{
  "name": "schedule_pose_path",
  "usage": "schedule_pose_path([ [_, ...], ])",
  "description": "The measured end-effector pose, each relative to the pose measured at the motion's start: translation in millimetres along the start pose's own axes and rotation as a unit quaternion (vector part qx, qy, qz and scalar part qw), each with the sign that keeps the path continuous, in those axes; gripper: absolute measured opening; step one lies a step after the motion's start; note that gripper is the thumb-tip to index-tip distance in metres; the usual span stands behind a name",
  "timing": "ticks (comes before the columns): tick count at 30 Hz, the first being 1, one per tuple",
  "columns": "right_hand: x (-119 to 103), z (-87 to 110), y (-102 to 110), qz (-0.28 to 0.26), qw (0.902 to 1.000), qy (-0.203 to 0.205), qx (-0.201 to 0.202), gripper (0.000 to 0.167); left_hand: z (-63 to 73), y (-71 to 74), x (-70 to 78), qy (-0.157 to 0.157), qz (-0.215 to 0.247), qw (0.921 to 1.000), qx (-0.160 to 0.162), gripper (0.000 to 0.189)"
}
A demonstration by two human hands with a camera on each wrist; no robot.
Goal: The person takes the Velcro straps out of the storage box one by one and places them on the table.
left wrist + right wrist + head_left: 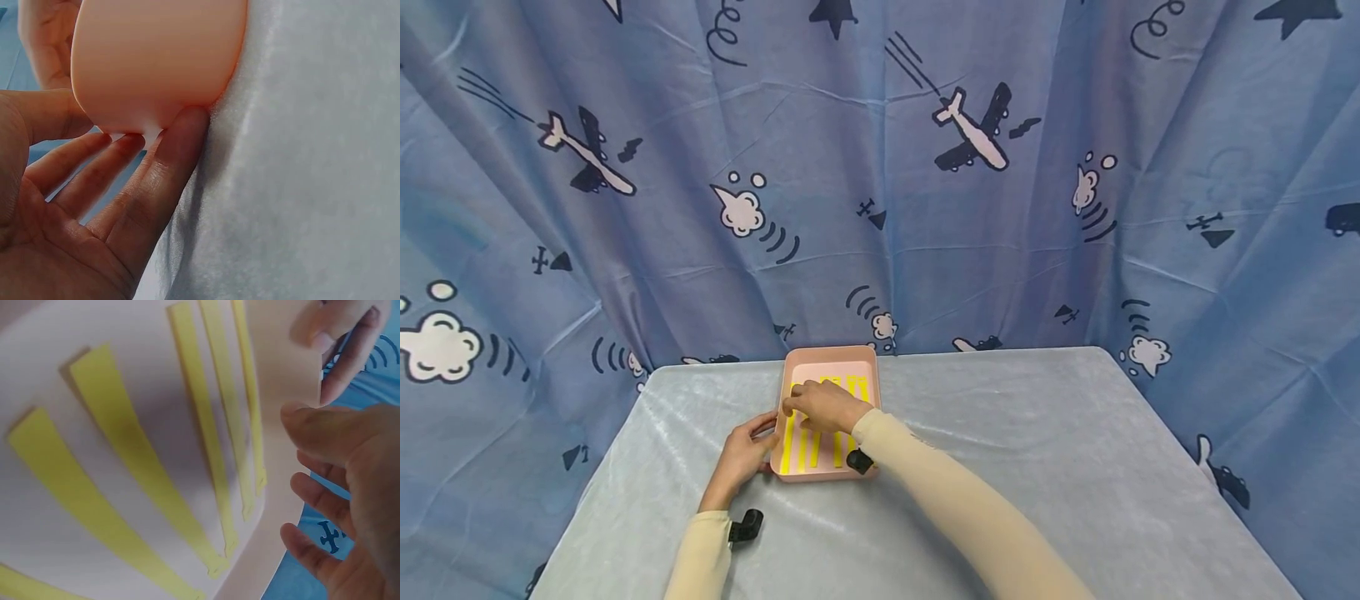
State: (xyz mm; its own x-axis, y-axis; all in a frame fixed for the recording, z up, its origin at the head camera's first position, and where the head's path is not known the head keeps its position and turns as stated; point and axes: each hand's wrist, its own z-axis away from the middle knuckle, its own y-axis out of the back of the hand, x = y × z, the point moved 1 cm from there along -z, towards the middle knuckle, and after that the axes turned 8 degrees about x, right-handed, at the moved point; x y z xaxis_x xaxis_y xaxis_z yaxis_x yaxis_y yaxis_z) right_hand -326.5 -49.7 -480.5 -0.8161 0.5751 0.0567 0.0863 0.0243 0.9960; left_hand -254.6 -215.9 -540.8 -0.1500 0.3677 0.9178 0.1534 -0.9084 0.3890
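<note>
While the person's left hand (741, 457) grips the left side of a shallow, round-cornered, rectangular peach-pink tray (830, 354), thumb at the rim and fingers along the outside, the right hand (827, 407) is over the tray, its fingers bent and spread apart, with nothing visible between them. Long, flat yellow strips (147, 456) lie side by side inside. The tray rests at the far edge of a pale grey, cloth-covered bench (1037, 467).
</note>
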Motion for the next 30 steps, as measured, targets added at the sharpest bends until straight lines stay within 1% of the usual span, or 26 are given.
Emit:
schedule_pose_path([
  [6,-0.1,-4.1,-5.1,-0.002,0.9992,-0.010,-0.038,0.027,0.4,0.6,-0.7,-0.001,0.013,0.9999,0.000,0.049],
  [13,-2.5,-6.5,-11.0,0.007,0.9989,-0.006,-0.046,0.021,-0.2,1.0,-2.3,-0.002,0.012,0.9999,0.001,0.048],
  [17,-3.2,-8.5,-14.3,0.015,0.9982,-0.010,-0.057,0.018,0.5,0.5,-2.7,-0.001,0.010,1.0000,0.000,0.048],
  [21,-3.9,-10.0,-17.5,0.023,0.9976,-0.014,-0.064,0.022,0.2,0.6,-3.0,-0.001,0.010,0.9999,-0.004,0.047],
  [24,-4.3,-11.4,-18.7,0.034,0.9972,-0.016,-0.065,0.021,-0.4,1.1,-2.8,-0.001,0.019,0.9998,-0.004,0.047],
  [27,-4.6,-13.2,-20.5,0.039,0.9967,-0.016,-0.069,0.018,-0.6,1.7,-3.2,0.000,0.019,0.9998,-0.005,0.047],
  [30,-2.7,-14.3,-21.0,0.040,0.9966,-0.014,-0.071,0.019,-2.0,1.3,-2.2,0.000,0.015,0.9999,-0.006,0.047],
])
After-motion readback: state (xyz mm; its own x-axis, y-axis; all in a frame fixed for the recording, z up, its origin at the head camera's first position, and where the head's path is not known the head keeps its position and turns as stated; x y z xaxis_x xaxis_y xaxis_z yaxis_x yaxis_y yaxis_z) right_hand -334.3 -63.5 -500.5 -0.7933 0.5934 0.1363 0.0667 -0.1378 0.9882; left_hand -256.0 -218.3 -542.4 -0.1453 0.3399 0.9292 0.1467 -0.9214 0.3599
